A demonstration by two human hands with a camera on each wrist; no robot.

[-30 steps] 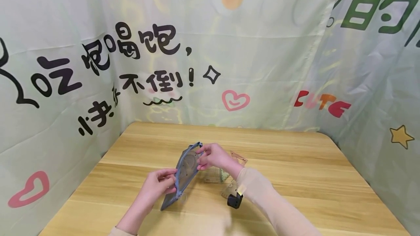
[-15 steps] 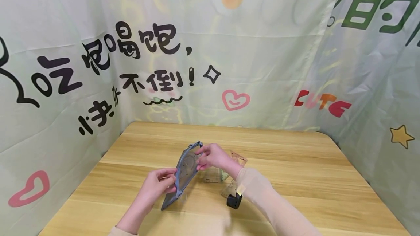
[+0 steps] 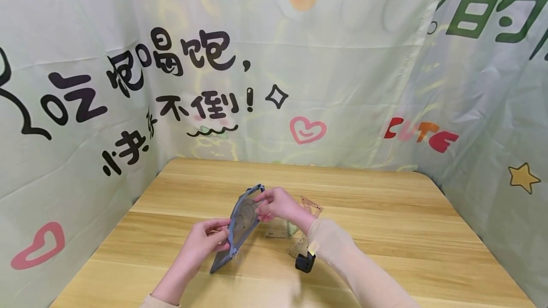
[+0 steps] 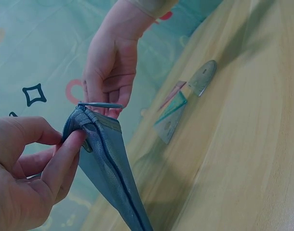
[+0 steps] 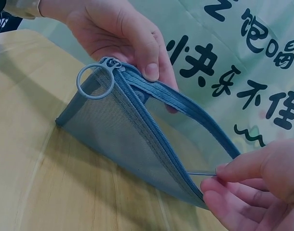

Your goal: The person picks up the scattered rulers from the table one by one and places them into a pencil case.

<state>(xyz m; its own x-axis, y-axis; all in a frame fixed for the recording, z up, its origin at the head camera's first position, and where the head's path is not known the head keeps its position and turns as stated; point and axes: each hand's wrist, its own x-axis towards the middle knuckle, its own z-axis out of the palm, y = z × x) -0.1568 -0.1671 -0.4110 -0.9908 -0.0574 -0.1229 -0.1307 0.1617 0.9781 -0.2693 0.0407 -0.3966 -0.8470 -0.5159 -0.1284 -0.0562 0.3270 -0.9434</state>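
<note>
A blue-grey mesh zipper pouch stands tilted above the table with its mouth unzipped. My left hand pinches the near rim, thumb against fingers; in the right wrist view the zipper's round pull ring hangs close by. At the far side of the mouth is my right hand. Between its thumb and fingers it pinches a thin flat plate, seen edge-on in the right wrist view. Rounded outlines show at the pouch opening in the head view; the plate's exact kind is unclear.
Beyond the pouch, on the wooden table, lie a pink set square, a clear green-edged set square and a clear protractor. A black camera sits under the right wrist. Printed curtains surround the table.
Almost nothing differs. Both hands keep their places at the pouch; the fingers of the right hand shift only slightly.
</note>
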